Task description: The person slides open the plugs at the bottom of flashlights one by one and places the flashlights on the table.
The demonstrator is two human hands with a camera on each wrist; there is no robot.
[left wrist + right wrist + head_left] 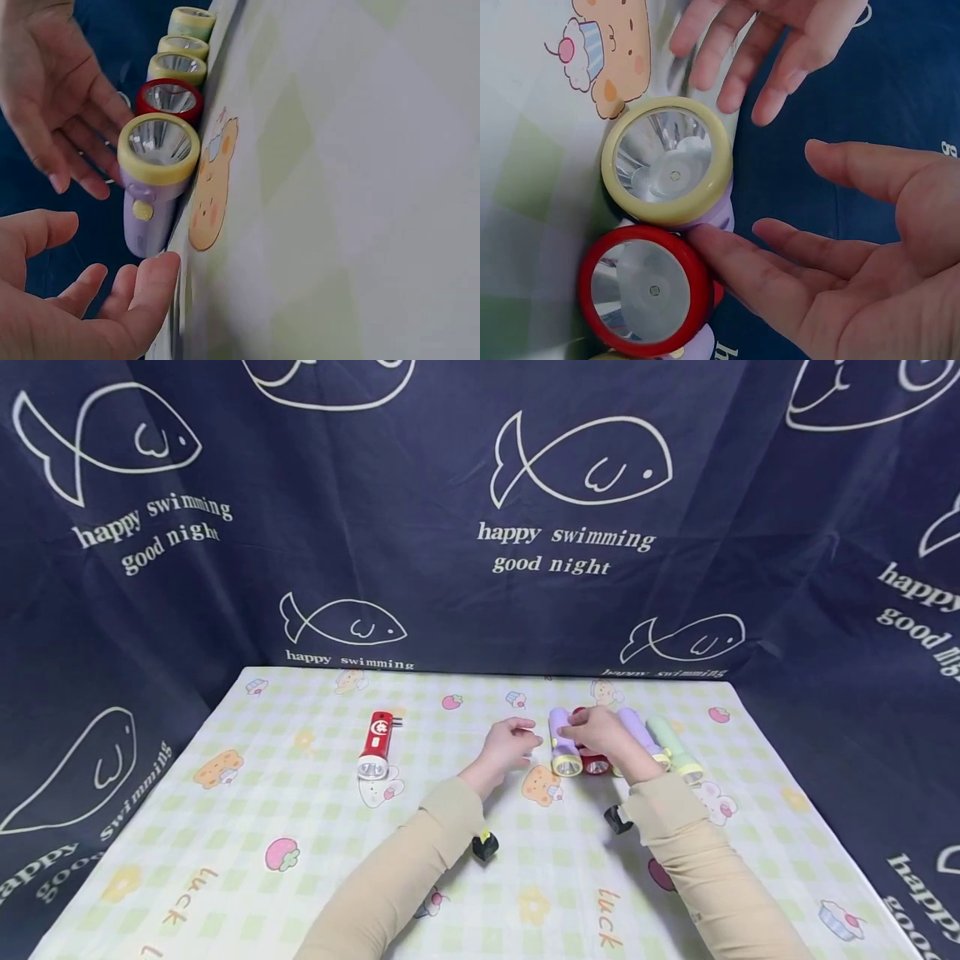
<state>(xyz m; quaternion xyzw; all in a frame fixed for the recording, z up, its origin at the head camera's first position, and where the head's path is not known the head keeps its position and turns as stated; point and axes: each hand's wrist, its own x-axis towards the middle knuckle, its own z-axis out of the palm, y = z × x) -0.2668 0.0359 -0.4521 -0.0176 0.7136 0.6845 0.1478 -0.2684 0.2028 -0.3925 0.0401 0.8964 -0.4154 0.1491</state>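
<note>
A row of several flashlights lies side by side at the right of the table, lenses toward me. Leftmost is a purple flashlight (560, 727) with a yellow rim. A red flashlight (694, 289) lies against it, then purple (633, 725) and green (670, 743) ones. My right hand (606, 732) hovers over the row with fingers extended; in the right wrist view a fingertip reaches the gap between the leftmost purple and the red flashlight, and whether it touches cannot be told. My left hand (506, 747) is just left of the row, fingers loosely bent, holding nothing.
A red flashlight with a white head (378, 739) lies apart at the left, its plug prongs sticking out sideways. A checked, cartoon-printed cloth (315, 893) covers the table. Dark blue fish-print fabric (442, 502) hangs behind and at the sides.
</note>
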